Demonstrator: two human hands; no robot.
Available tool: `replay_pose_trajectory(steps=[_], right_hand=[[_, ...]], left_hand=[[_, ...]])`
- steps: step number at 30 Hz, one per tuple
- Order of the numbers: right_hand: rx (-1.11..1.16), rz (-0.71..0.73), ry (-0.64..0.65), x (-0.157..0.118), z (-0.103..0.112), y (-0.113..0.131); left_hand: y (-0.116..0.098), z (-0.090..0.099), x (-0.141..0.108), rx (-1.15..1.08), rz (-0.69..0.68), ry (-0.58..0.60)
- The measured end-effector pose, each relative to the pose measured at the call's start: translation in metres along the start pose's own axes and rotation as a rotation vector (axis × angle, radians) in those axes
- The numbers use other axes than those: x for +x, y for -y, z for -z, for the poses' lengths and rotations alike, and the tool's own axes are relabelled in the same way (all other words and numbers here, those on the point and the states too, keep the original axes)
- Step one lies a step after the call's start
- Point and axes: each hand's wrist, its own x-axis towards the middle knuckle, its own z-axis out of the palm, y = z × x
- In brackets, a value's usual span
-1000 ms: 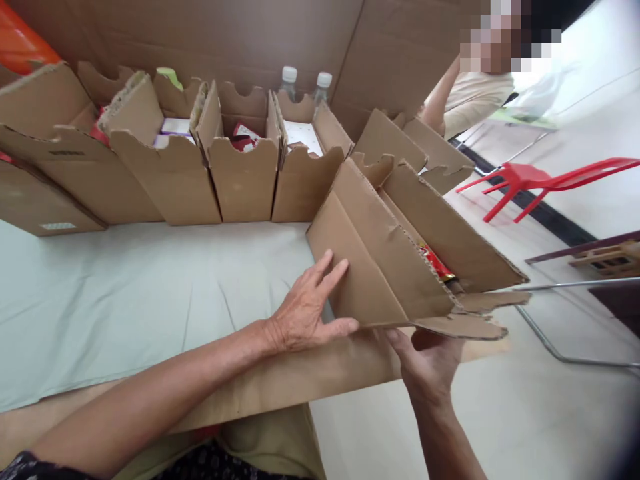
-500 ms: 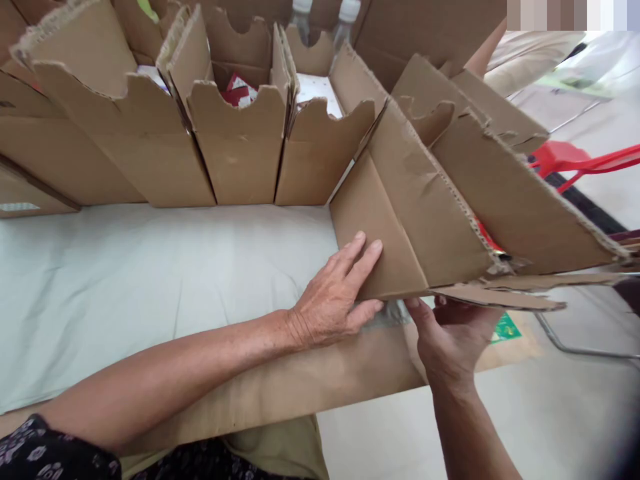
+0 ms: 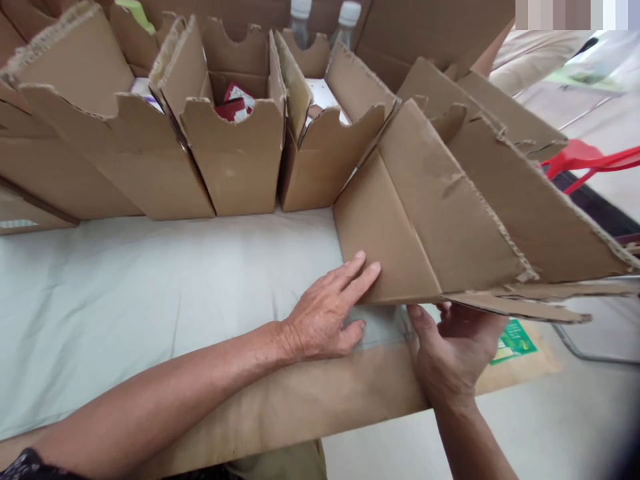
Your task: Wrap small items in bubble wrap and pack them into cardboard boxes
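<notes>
A cardboard box (image 3: 390,240) is set at the right near side of the cloth-covered tabletop (image 3: 350,390), its far end close against the neighbouring box (image 3: 325,173); its left wall is met by the left hand (image 3: 325,310), spread loosely with nothing held; the right hand (image 3: 453,350) is cupped under the near flap (image 3: 525,309), its fingers partly hidden, so its grip cannot be told. A gap can now be seen between the neighbouring box and the box with red contents (image 3: 233,167); the row seems to have been loosened by the handling.
</notes>
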Motion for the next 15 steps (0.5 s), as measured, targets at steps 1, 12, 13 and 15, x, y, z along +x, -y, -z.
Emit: replay_pose_trajectory(steps=[1, 12, 13, 15], right_hand=[[-0.01, -0.012, -0.007, -0.002, 0.0, 0.0], [-0.051, 0.044, 0.048, 0.012, -0.008, -0.002], [-0.054, 0.05, 0.063, 0.015, -0.009, -0.004], [-0.075, 0.054, 0.079, 0.025, -0.012, -0.011]], left_hand=[[0.0, 0.0, 0.0, -0.005, 0.0, 0.006], [0.003, 0.01, 0.007, -0.07, -0.033, 0.041], [0.004, 0.009, 0.008, -0.072, -0.037, 0.046], [0.004, 0.007, 0.009, -0.067, -0.036, 0.049]])
